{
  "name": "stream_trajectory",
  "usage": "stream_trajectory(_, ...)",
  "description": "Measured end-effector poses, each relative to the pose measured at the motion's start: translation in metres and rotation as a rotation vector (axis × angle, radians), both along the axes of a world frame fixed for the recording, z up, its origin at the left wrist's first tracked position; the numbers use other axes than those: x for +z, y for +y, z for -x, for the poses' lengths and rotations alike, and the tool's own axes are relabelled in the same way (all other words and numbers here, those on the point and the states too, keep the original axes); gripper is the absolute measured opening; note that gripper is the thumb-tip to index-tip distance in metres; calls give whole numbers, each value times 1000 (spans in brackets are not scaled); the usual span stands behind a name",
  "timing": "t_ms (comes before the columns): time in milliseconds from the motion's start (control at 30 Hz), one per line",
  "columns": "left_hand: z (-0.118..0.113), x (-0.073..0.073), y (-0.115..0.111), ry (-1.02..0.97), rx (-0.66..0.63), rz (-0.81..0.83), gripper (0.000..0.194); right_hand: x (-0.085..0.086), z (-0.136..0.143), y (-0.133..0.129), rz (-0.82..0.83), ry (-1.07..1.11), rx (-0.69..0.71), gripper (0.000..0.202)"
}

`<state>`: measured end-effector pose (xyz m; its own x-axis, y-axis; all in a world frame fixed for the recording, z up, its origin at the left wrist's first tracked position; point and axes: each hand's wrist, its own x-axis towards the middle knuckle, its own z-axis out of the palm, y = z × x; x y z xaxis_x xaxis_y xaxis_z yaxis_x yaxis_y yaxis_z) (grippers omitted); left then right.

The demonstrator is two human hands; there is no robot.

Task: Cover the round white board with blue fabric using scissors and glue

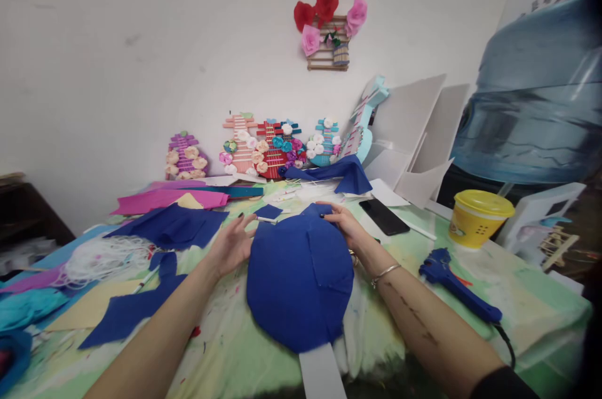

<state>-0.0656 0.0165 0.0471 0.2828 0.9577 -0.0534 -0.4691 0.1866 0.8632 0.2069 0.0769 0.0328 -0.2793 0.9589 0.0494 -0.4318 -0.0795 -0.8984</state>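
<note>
One near-far blue disc (297, 280), strip (322, 372) nearward

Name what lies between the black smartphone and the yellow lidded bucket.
In the head view, a slim white stick lies on the stained tablecloth between the smartphone and the bucket.

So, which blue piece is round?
The disc between the left hand and right hand, a white strip at its lower edge; the other blue pieces are angular or rumpled.
</note>
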Motion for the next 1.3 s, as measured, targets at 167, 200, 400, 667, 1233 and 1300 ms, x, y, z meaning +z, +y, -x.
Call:
stream_trajectory(167, -8, -10, 5, 215, 212, -40, 78, -4, 9, -1, 31, -79, -20, 28)
stream_trajectory(200, -8, -11, 7, 213, 258, -38, 76, -5, 9, 0, 51, -102, -25, 24)
stream_trajectory(400, 1, -25, 22, 225, 446, 35, 51, -18, 6, 6, 114, -326, -51, 9)
stream_trajectory(667, -2, -32, 25, 248, 577, -50, 52, -30, 7, 17, -174, -537, -268, 11)
stream_trajectory(1233, -2, -17, 16, 601, 599, -194, 80, -19, 17, -4, -678, -872, -360, 23)
stream_trajectory(1300, -2, -12, 18, 806, 663, -427, 84, -17, 20, -7, -696, -875, -328, 23)
